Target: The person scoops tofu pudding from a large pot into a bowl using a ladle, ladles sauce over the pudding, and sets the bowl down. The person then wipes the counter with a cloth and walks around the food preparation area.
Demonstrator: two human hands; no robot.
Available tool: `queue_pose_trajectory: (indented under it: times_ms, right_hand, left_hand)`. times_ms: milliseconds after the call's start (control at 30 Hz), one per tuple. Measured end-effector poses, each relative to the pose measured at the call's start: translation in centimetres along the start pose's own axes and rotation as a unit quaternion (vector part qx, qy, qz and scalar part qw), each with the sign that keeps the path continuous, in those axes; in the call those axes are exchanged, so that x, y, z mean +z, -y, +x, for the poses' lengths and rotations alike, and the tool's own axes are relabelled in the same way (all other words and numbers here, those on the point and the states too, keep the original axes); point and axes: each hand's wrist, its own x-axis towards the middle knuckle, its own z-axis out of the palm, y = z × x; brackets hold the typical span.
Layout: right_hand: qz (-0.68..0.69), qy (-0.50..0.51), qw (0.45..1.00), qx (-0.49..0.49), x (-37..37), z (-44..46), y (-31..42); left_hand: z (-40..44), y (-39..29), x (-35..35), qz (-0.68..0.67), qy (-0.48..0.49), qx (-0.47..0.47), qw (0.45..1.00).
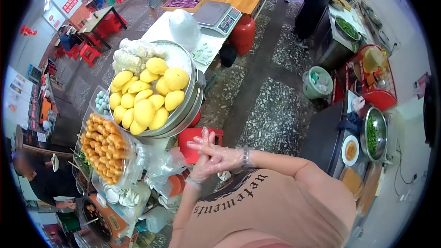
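Observation:
My left hand (200,171) and my right hand (226,159) are in thin clear plastic gloves and meet in front of my chest. They cross over each other, with fingers stretched out and partly interlaced. No object shows between them. A red plastic stool (186,143) stands just beyond my fingers. To the upper left, a large round metal steamer (195,103) holds a pile of yellow buns (144,112) and a clear plastic bag of pale items (130,57). Nearer on the left, golden twisted dough pieces (104,149) are stacked, with clear plastic bags (161,160) beside them.
A digital scale (213,16) and a white bag (184,30) stand on the table behind the steamer. A red gas cylinder (242,35) is under the wooden table. Right are a green bucket (317,83), a counter and a metal bowl (374,133) of greens. Other people stand around.

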Motion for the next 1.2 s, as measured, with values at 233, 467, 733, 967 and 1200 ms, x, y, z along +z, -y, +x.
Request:
queue_pose_trajectory:
  times_ms: [233,467,733,967,1200]
  right_hand:
    - [-0.045,-0.090,0.988,0.119,-11.4,-3.2,-6.2]
    - [-0.055,-0.160,0.973,0.158,-33.1,-12.1,-10.1]
    - [0.165,-0.321,0.897,0.257,-55.9,-18.9,-13.5]
    - [0.073,-0.288,0.909,0.291,-77.1,-17.4,-22.0]
    - [0.034,-0.451,0.836,0.311,-100.0,-16.8,-22.1]
  left_hand:
    - [10.2,4.4,-0.5,0.031,-0.161,-0.154,0.974]
    - [34.6,9.2,7.1,0.141,-0.078,-0.177,0.971]
    - [63.2,10.7,13.3,0.166,0.038,-0.189,0.967]
    - [89.1,14.4,5.9,0.070,-0.089,-0.256,0.960]
    - [118.3,17.8,3.4,0.043,-0.138,-0.273,0.951]
